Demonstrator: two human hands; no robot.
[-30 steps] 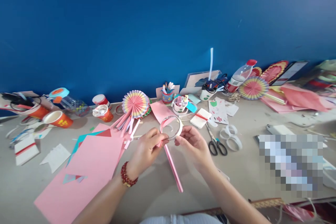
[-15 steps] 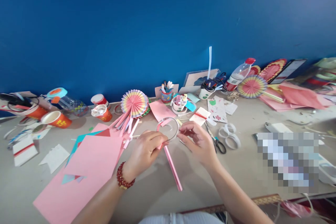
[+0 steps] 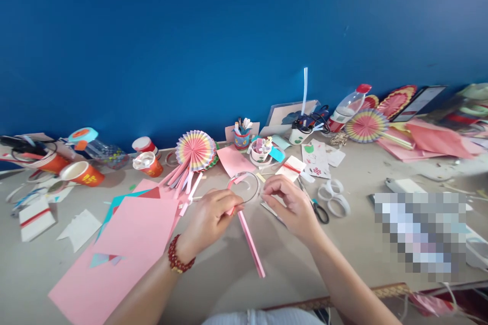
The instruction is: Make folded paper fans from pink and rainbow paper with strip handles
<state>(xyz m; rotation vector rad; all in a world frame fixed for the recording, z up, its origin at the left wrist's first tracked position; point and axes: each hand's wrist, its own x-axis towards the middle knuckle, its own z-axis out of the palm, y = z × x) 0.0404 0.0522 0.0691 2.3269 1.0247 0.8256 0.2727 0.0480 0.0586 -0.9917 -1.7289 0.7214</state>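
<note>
My left hand [image 3: 213, 216] is closed on a thin, clear ring that looks like a narrow roll of tape [image 3: 256, 194], held up over the table. A red or pink bit shows at its fingertips. My right hand [image 3: 292, 208] is just right of the ring, thumb and fingers curled in a pinch; anything between them is too small to make out. A folded pink paper strip [image 3: 252, 246] extends below the left fingertips toward the table's near edge; whether the hand touches it is unclear. Black-handled scissors [image 3: 319, 212] lie beyond my right hand.
Pink sheets [image 3: 133, 223] lie at left. A pleated paper fan [image 3: 195, 151] stands behind my left hand. Paper cups [image 3: 83, 173], a pen cup [image 3: 241, 140] and a plastic bottle [image 3: 348, 109] line the blue wall. White tape rolls [image 3: 337, 205] rest right of the scissors.
My right hand has shifted very slightly right, leaving a little more space from the ring. My left hand and the pink strip have hardly moved.
</note>
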